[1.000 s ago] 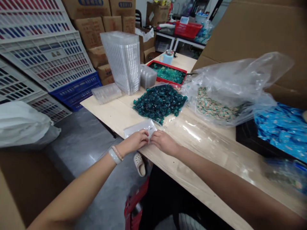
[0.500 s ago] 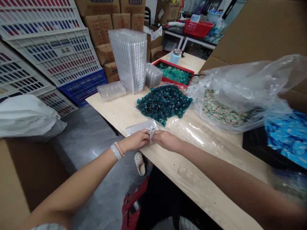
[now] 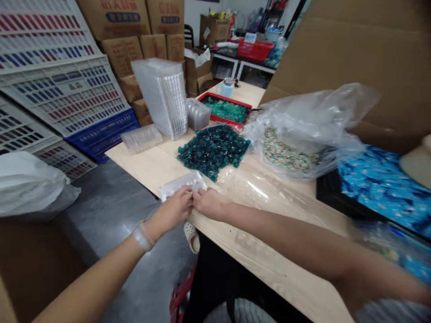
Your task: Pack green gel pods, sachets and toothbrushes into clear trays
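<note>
A small clear plastic blister tray (image 3: 183,184) is what I have under my fingers, shallow and moulded with little pockets, though glare blurs how many. It lies nearly flat, turned slightly askew, close to the near edge of the pale wooden table (image 3: 141,166). My left hand (image 3: 171,209) and right hand (image 3: 210,203) meet at its near rim, pinching the thin plastic side by side

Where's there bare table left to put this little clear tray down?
Bare wood shows on the table between the small clear tray and the stacked clear trays, left of the teal pods. Another patch lies past the red tray, beside the mug. Around the plastic bag it's crowded.
</note>
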`<state>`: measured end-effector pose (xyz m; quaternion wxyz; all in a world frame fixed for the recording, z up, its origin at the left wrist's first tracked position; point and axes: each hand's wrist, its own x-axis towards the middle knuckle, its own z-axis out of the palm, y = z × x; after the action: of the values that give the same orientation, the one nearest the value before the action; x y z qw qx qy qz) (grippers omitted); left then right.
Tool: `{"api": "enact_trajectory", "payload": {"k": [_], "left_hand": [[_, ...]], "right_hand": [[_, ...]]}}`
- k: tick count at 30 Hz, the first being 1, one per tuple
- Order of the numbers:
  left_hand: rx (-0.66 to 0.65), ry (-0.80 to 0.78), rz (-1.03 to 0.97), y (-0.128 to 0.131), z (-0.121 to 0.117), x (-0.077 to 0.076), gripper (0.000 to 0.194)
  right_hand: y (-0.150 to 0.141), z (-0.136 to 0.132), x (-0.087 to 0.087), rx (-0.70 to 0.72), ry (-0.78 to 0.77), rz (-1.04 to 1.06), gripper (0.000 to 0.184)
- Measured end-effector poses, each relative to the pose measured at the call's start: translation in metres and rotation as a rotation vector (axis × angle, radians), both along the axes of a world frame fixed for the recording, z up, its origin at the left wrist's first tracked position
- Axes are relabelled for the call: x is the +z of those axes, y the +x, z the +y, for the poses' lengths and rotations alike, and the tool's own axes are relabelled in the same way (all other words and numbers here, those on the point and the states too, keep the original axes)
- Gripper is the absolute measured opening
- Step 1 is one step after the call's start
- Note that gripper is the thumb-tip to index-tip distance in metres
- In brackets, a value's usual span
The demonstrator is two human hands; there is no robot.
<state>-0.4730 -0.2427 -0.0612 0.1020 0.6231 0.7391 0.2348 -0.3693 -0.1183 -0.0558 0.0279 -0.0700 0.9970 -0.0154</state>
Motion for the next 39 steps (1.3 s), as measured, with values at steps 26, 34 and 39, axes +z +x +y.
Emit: {"api": "enact_trajectory", "payload": {"k": [26,34,39], "left_hand": [[-0.624,-0.190,0.297,0.154,0.095,-0.030,0.070],[-0.086,-0.019,0.284,0.044,0.162,0.008,0.033],[0.255,-0.098,0.398,-0.007,0.220,0.013,0.032]], "right_hand": [[0.395,0.012,-0.036,-0.599,0.075,0.381,0.031],[0.209,0.125,0.002,-0.516,-0.179,0.475,0.026],[0.034,0.198,-0.003,-0.576,-0.383,0.518,0.030]]}}
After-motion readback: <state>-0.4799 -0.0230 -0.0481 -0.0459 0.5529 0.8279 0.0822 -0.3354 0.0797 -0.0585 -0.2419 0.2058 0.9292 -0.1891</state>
